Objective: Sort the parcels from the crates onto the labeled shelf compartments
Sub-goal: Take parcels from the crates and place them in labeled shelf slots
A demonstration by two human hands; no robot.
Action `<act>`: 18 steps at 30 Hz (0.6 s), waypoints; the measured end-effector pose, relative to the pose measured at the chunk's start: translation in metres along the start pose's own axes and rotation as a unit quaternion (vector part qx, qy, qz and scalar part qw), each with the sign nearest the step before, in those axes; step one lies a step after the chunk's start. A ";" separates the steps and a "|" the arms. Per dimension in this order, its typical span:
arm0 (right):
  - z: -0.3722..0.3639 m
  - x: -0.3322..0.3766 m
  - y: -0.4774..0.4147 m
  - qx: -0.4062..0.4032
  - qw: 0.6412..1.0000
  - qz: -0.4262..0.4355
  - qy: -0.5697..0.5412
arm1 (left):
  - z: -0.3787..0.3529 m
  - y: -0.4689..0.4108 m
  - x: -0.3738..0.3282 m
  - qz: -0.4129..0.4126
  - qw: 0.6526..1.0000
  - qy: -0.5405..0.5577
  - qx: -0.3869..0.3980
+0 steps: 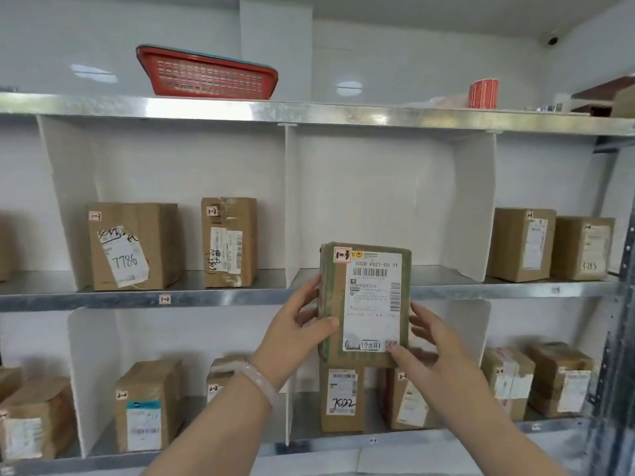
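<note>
At the shelf (240, 298) — parcel (366, 304) "502D P021-00 71", in grasp of left hand (295, 324), right hand (429, 341).

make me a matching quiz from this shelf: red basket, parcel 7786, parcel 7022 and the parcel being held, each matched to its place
Things
1. red basket
2. parcel marked 7786
3. parcel marked 7022
4. held parcel

Places
A. lower shelf, just right of the white divider
B. gripped between the left hand and the right hand
C. top shelf, tilted
D. middle shelf, compartment tagged 1-2

Pairs: 1-C, 2-D, 3-A, 4-B
</note>
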State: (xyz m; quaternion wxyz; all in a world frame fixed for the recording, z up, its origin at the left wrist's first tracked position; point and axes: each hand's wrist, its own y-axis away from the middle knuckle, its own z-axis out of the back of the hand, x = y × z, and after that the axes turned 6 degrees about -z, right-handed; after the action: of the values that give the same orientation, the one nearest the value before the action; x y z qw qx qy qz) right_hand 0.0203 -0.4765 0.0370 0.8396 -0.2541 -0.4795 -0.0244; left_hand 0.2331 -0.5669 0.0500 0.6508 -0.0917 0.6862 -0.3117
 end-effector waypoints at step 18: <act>-0.024 -0.045 -0.197 -0.041 0.999 0.035 0.002 | 0.008 -0.204 0.089 0.014 0.999 0.028 -0.018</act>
State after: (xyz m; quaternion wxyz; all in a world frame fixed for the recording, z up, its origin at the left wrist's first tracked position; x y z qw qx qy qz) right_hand -0.0412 -0.6678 0.0697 0.8296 -0.3053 -0.4672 -0.0152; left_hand 0.1711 -0.7777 0.0871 0.6340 -0.0851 0.7107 -0.2928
